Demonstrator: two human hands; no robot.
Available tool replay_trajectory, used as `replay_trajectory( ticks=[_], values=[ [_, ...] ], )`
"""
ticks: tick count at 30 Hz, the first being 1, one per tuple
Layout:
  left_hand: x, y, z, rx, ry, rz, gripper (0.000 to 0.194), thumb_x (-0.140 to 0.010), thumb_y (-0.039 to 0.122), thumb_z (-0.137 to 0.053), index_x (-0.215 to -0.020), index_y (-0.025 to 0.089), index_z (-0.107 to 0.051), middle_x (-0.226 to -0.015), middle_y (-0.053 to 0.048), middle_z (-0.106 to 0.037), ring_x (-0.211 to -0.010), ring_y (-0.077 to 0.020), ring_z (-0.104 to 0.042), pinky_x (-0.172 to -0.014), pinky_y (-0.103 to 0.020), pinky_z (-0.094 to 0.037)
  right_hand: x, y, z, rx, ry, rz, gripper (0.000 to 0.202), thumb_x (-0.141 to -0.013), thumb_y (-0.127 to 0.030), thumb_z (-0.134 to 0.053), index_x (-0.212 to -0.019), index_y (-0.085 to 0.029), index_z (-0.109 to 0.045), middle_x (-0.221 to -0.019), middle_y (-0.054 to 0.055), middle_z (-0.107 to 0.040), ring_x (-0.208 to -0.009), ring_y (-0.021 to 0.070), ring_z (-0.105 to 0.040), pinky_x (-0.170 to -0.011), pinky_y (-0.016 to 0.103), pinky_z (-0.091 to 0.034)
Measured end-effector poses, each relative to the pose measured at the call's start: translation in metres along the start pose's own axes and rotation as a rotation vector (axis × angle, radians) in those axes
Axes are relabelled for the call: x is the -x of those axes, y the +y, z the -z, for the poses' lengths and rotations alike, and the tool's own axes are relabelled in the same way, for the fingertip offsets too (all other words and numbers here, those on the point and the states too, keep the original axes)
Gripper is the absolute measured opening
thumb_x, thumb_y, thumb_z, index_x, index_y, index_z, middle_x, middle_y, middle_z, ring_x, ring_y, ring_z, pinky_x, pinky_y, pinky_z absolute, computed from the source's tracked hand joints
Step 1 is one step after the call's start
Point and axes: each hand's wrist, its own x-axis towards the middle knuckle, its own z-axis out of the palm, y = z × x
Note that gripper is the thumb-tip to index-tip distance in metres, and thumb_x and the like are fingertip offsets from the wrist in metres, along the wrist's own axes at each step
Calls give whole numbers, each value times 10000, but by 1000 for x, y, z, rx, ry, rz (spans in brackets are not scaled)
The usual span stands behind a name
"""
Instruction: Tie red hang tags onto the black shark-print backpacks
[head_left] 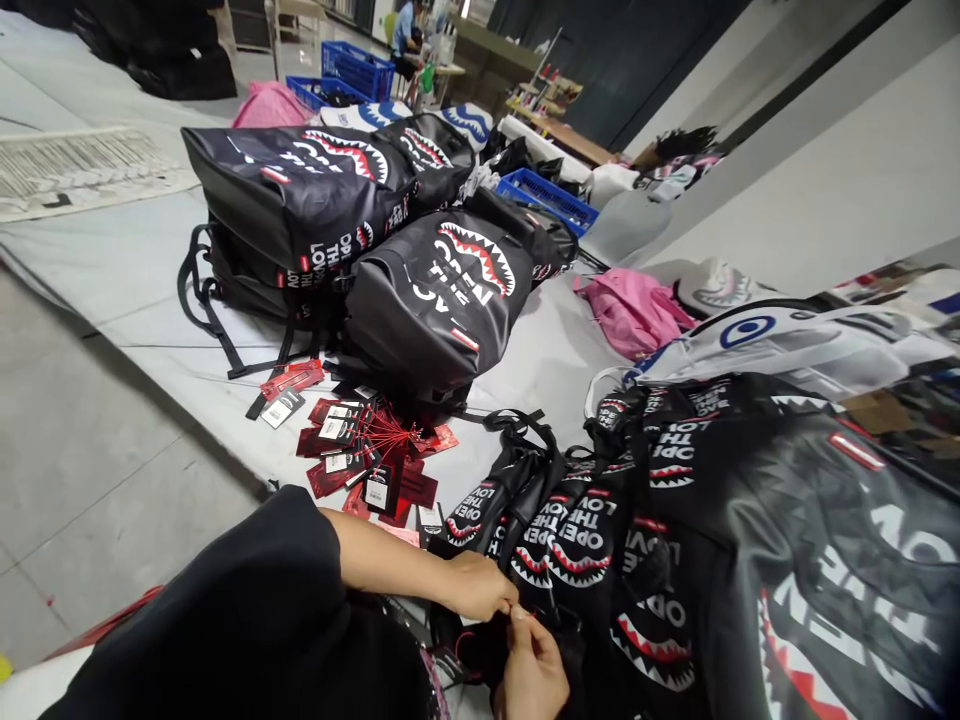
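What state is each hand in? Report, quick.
Left hand: fingers closed; anything held is too small to tell.
Right hand: pinched closed; anything held is likewise unclear.

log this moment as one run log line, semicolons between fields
left hand, right hand: fingertips together; held item: too small to tell; nearest: black printed bags; nearby: red and black tags; background: blue crates

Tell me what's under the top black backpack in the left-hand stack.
Another black backpack lies under the top one, with straps trailing onto the white table surface. Most of the lower backpack, and whatever it rests on directly, is covered.
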Motion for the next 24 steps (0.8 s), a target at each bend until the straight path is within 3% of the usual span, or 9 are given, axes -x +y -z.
replay_trajectory(
  ticks=[4,7,16,19,24],
  values=[
    [3,3,6,-17,19,30,182,-854,376,-529,-939,243,-619,-934,-28,-710,-851,-216,-661,-641,-280,-434,1,-1,0,4,-2,6,452,-664,-592,-666,-798,-162,-702,-731,66,-709,-655,228,-643,-621,332,-510],
    [3,5,10,-55,-48,-19,180,-875,325,-491,-983,251,-615,-952,-34,-708,-869,-219,-662,-616,-276,-424,1,-1,0,13,4,16,461,-660,-603,-667,-790,-163,-698,-747,65,-711,-663,225,-641,-619,327,-509],
    [3,-1,12,-95,-63,-47,169,-873,313,-487,-989,257,-596,-992,-12,-705,-911,-218,-663,-625,-272,-436,6,-8,-7,-95,36,-4,445,-628,-567,-709,-769,-145,-682,-731,44,-698,-691,199,-633,-657,311,-518],
    [4,-1,14,-89,-3,-22,166,-864,369,-510,-929,237,-588,-973,-11,-705,-897,-219,-665,-631,-271,-441,10,-17,-11,-198,53,-79,433,-594,-535,-738,-770,-144,-679,-757,42,-697,-697,192,-633,-658,311,-521],
    [7,5,15,-122,-37,-51,177,-887,336,-474,-974,246,-599,-971,-29,-703,-901,-222,-663,-636,-277,-448,15,-30,-13,-428,39,-239,395,-485,-428,-811,-731,-157,-663,-783,11,-689,-714,153,-625,-697,284,-517]
  ],
)
